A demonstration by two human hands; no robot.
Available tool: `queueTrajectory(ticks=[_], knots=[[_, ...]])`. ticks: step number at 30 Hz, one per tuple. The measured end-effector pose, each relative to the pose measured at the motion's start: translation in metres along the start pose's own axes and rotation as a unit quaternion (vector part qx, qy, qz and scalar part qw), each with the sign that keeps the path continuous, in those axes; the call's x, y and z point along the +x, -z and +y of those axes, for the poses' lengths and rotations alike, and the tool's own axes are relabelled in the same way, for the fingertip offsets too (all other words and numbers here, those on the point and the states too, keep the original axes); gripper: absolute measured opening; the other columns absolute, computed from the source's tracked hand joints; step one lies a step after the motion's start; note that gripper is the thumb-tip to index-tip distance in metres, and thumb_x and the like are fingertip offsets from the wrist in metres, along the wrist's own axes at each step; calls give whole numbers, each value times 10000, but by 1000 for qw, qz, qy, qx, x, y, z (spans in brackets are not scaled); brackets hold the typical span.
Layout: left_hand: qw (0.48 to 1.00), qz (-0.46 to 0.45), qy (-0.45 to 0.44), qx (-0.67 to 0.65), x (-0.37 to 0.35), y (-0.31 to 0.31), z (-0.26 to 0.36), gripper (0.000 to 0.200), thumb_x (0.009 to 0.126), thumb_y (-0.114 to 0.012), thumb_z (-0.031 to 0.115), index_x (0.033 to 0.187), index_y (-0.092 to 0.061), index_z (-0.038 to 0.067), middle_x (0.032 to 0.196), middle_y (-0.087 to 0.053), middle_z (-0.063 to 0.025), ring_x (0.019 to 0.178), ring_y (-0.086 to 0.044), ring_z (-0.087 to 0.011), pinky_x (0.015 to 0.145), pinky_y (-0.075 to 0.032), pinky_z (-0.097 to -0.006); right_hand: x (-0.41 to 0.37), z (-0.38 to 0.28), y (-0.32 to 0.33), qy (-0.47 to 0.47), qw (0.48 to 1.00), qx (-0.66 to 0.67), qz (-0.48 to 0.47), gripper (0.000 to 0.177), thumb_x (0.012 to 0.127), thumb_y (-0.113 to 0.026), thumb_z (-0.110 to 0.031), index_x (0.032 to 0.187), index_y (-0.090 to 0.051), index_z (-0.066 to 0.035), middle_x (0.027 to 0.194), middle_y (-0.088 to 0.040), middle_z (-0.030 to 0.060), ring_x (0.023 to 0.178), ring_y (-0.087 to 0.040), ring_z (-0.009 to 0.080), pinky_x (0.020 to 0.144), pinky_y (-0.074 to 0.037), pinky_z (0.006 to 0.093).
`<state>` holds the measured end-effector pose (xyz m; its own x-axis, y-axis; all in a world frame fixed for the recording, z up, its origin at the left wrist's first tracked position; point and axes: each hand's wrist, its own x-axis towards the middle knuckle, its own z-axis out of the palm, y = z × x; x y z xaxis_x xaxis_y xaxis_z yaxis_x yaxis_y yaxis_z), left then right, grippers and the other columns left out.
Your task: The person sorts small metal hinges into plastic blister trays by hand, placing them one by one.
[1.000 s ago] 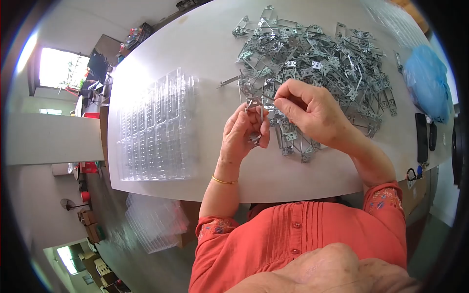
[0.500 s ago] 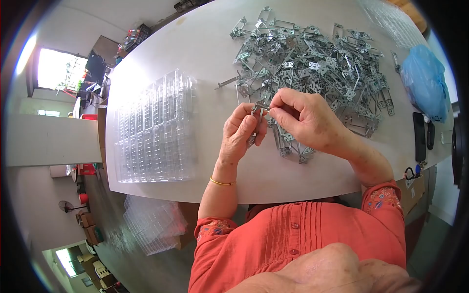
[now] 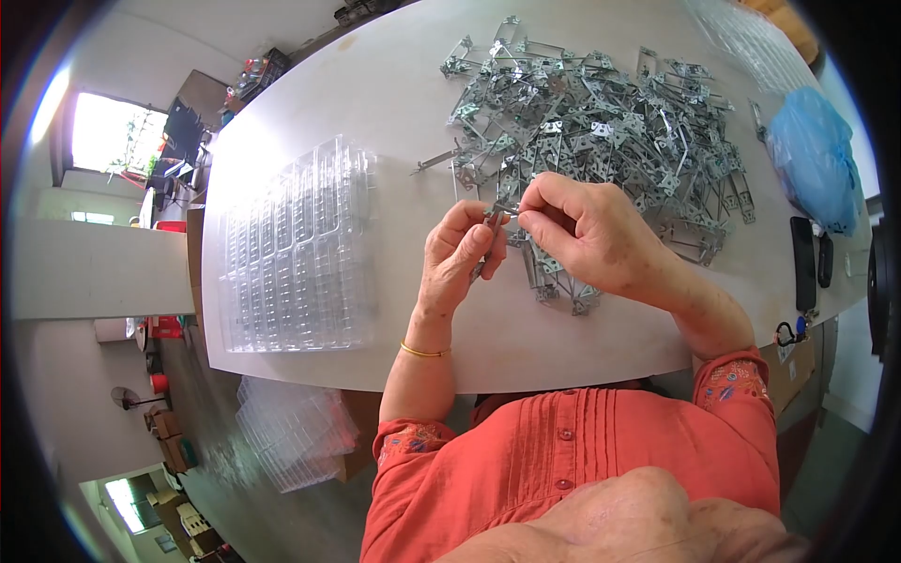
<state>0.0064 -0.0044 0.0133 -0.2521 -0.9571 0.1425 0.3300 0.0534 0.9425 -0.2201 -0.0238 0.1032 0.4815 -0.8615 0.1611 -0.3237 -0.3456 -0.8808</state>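
Between my two hands is a small metal bracket (image 3: 492,235), held above the near left side of a large heap of similar metal brackets (image 3: 601,127). My left hand (image 3: 458,251) is closed around its lower part, thumb pressed along it. My right hand (image 3: 587,230) pinches its upper end between thumb and forefinger; the exact spot is partly covered by the fingertips. Left of my hands lies a stack of clear plastic blister trays (image 3: 298,249) with rows of compartments.
The white table (image 3: 450,352) carries a blue plastic bag (image 3: 818,155) at right, with a black phone-like object (image 3: 804,263) near it. More clear trays (image 3: 751,42) lie at the far right corner. Below the table's left edge, further plastic trays (image 3: 296,432) rest on a cardboard box.
The bracket has turned slightly in my fingers and its angle differs. Both hands have stayed almost in the same place; the heap and trays look the same.
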Motion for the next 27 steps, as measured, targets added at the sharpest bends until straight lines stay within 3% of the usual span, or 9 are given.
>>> queueTrajectory(ticks=[8,17,23,26,27], knots=[[999,-30,20,14,-1,2,0,369,1013,-726,337,1163,-648,8,812,-633,-6,649,-522,-45,528,-390,-202,0,-5,1,-21,1000,13,-9,131,988,-648,-122,999,-617,4,719,-674,158,624,-672,271,590,-500,373],[994,-33,47,91,-3,-3,5,318,972,-788,246,1134,-646,12,885,-664,19,754,-570,-23,616,-447,-190,8,11,-1,-120,969,191,-97,177,1027,-628,-170,1056,-652,4,695,-637,40,643,-584,88,600,-477,322],[985,-35,11,169,-4,-6,-2,284,955,-806,195,1104,-653,9,850,-654,42,751,-554,-10,644,-463,-200,4,7,0,-47,997,4,-57,155,1003,-645,-174,954,-660,-27,726,-648,117,609,-611,221,599,-484,369],[976,-64,3,207,-3,-11,4,284,954,-806,196,1099,-650,8,827,-640,48,718,-536,-12,632,-452,-202,6,25,-12,112,992,-38,42,147,993,-651,-158,934,-630,-25,729,-639,148,610,-612,281,598,-485,399],[970,-90,4,224,-3,-10,6,281,954,-805,192,1099,-649,8,824,-639,44,713,-534,-14,628,-446,-200,6,24,-12,100,993,-29,59,147,995,-652,-155,933,-623,-25,721,-633,143,608,-609,277,594,-483,398]])
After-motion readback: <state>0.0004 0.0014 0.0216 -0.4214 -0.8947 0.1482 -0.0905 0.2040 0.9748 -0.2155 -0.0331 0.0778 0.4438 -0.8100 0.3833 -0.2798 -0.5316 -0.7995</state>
